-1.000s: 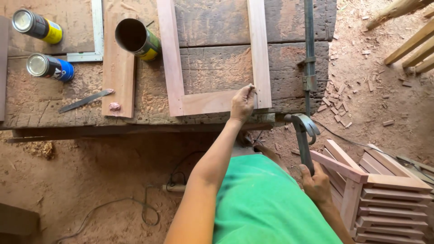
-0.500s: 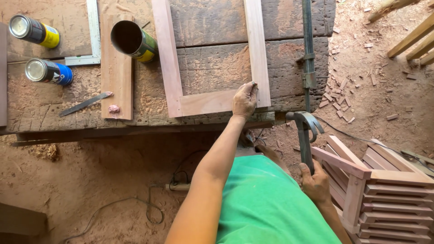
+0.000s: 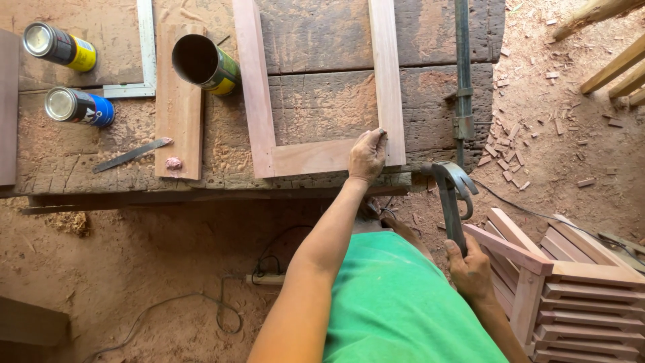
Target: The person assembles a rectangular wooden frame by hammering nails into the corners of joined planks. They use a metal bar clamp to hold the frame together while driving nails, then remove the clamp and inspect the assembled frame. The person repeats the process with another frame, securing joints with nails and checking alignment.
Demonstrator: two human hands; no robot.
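Note:
An open wooden frame [image 3: 309, 158] of pale reddish boards lies on a rough workbench [image 3: 322, 101]. My left hand [image 3: 366, 158] rests on its near right corner, fingertips pinched together at the joint; whatever sits between them is too small to make out. My right hand [image 3: 470, 269] is lower right, below the bench edge, shut on the handle of a claw hammer [image 3: 451, 188]. The hammer's head points up, close to the bench edge and right of the frame's corner.
On the bench's left are a yellow can [image 3: 60, 47], a blue can [image 3: 77, 107], an open green tin [image 3: 205, 64], a short board [image 3: 178, 128], a metal square [image 3: 144, 60] and a flat blade [image 3: 131, 154]. A bar clamp [image 3: 462, 81] runs along the right. A slatted wooden panel [image 3: 578, 296] stands lower right.
Both hands stay where they were, the left on the frame's corner and the right on the hammer. Only the view has drifted slightly.

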